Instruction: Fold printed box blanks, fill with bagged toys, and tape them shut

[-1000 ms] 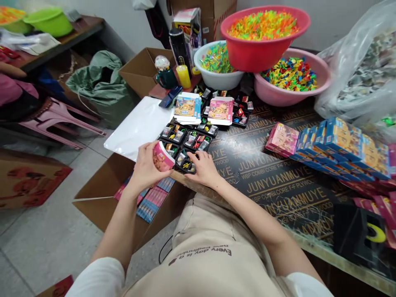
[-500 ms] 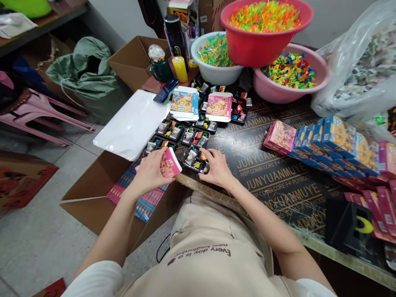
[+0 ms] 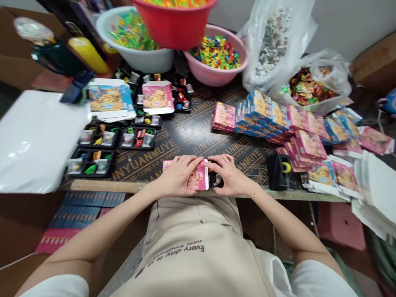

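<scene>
At the table's front edge, my left hand [image 3: 177, 175] is closed around a small pink printed box [image 3: 200, 179]. A black compartment tray [image 3: 212, 178] with small items sits at the box's right end, gripped by my right hand [image 3: 230, 175]. The tray's left part is hidden; whether it is inside the box I cannot tell. More filled black trays lie to the left, among them a front one [image 3: 103, 166], one behind it [image 3: 115, 136] and another further right [image 3: 138, 146]. Flat pink [image 3: 157, 97] and blue [image 3: 108, 99] cartons rest on trays at the back.
Red [image 3: 177, 31], white [image 3: 145, 60] and pink [image 3: 213, 74] basins of small colourful pieces stand at the back. Stacked boxes [image 3: 255, 115] and a black holder [image 3: 276, 171] with yellow tape are on the right. A white sheet stack [image 3: 37, 140] lies left, above a carton of packed boxes [image 3: 77, 210].
My head view has swung right. My hands have carried the pink box and a tray rightward along the table edge and brought them end to end.
</scene>
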Demonstrator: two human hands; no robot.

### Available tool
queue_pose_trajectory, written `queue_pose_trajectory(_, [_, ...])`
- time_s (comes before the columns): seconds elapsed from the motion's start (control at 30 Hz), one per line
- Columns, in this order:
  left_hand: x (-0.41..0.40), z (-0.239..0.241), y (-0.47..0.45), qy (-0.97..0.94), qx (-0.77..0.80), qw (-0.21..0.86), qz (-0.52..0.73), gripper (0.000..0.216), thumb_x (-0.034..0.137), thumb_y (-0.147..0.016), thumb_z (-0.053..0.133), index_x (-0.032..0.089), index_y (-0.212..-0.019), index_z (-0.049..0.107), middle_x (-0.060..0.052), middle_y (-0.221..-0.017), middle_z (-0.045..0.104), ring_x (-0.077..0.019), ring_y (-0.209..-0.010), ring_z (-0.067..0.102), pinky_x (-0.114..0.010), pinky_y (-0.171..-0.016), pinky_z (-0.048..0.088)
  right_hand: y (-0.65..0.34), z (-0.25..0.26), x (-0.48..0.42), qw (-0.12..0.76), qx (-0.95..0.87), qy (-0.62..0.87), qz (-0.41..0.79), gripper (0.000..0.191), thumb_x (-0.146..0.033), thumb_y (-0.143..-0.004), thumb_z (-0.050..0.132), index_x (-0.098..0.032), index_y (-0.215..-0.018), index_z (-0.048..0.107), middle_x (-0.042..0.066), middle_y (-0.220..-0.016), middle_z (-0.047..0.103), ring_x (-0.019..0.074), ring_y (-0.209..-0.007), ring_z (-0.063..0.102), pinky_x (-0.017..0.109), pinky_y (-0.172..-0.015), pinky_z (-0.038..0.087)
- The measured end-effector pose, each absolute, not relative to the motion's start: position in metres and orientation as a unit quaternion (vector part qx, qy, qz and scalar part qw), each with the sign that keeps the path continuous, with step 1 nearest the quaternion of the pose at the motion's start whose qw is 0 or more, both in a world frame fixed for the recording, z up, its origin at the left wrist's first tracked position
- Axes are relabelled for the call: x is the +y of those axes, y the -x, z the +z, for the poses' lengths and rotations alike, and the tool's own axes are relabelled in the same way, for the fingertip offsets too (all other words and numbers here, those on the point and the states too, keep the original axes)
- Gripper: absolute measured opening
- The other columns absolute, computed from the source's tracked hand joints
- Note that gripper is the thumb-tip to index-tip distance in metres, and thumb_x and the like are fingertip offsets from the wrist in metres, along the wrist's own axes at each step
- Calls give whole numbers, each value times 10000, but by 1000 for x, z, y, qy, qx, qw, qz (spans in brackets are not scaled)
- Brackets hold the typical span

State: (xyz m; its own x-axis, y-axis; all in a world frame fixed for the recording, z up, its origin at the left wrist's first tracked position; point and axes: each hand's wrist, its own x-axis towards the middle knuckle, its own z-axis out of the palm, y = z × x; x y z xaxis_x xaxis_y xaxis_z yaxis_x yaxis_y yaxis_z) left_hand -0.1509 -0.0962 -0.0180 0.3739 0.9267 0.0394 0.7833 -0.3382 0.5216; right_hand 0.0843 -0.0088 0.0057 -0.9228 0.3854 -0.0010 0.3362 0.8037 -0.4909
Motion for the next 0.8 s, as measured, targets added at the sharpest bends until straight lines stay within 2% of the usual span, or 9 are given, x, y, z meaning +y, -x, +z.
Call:
queue_pose_trajectory(0.1, [-85, -22, 123, -813, 518, 200, 173, 960, 435, -661, 741, 102, -1477, 360, -211, -1362, 520, -378, -1213, 504, -490, -1005, 392, -108, 1, -12, 80, -925, 243, 280, 864, -412, -720, 770, -280, -1495, 410, 157, -1488, 459, 362, -1375, 407, 586, -1146, 249])
queue_pose_trajectory(0.2, [-77, -23, 104, -793, 547, 190, 189, 984, 425, -651, 735, 96, -1489, 338, -214, -1358, 518, -385, -1202, 502, -493, -987, 393, -122, -18, -18, 218, -823, 381, 360, 808, -542, -804, 690, -257, -1506, 407, 162, -1509, 437, 325, -1325, 483, 520, -1086, 397])
queue_pose_trajectory(0.27, [-74, -23, 93, -780, 564, 186, 197, 987, 412, -646, 731, 116, -1498, 330, -206, -1354, 520, -387, -1200, 502, -493, -982, 390, -123, -33, -25, 316, -721, 475, 394, 642, -501, -887, 600, -233, -1460, 489, 148, -1371, 550, 259, -1161, 597, 437, -988, 493])
queue_pose_trajectory(0.37, [-73, -24, 78, -773, 576, 173, 204, 960, 400, -662, 716, 147, -1507, 338, -196, -1339, 532, -388, -1207, 503, -490, -983, 383, -116, -48, -36, 405, -622, 544, 393, 466, -418, -877, 625, -215, -1296, 662, 105, -1140, 649, 223, -1038, 638, 387, -943, 521])
queue_pose_trajectory(0.43, [-72, -24, 70, -772, 577, 169, 206, 942, 383, -670, 705, 152, -1510, 347, -197, -1338, 534, -389, -1213, 503, -492, -988, 381, -109, -51, -41, 433, -594, 546, 401, 376, -390, -877, 624, -225, -1200, 725, 89, -1076, 673, 218, -1024, 643, 379, -938, 522])
queue_pose_trajectory(0.53, [-67, -23, 63, -761, 582, 192, 212, 942, 369, -665, 699, 130, -1511, 360, -212, -1347, 531, -397, -1231, 499, -519, -1014, 376, -106, -49, -42, 430, -581, 506, 470, 280, -412, -892, 608, -238, -1008, 794, 71, -988, 705, 212, -964, 655, 377, -907, 528])
queue_pose_trajectory(0.6, [-62, -22, 63, -745, 571, 242, 244, 979, 371, -645, 715, 129, -1521, 354, -210, -1376, 517, -396, -1266, 483, -542, -1057, 359, -108, -47, -37, 446, -547, 485, 517, 309, -470, -876, 620, -228, -940, 800, 76, -1024, 720, 222, -997, 658, 386, -929, 520])
queue_pose_trajectory(0.7, [-51, -27, 65, -698, 467, 416, 348, 984, 414, -626, 770, 196, -1512, 403, -156, -1456, 493, -361, -1351, 448, -506, -1135, 334, -111, -43, -27, 490, -444, 491, 568, 481, -614, -859, 577, -213, -1046, 765, 93, -1161, 721, 236, -1050, 662, 399, -938, 521])
queue_pose_trajectory(0.8, [-45, -41, 64, -545, 348, 633, 426, 699, 536, -701, 749, 212, -1311, 641, -108, -1310, 647, -331, -1270, 557, -464, -1095, 409, -112, -36, -20, 488, -376, 479, 625, 569, -695, -831, 559, -195, -1014, 757, 91, -1021, 762, 237, -953, 685, 394, -878, 538])
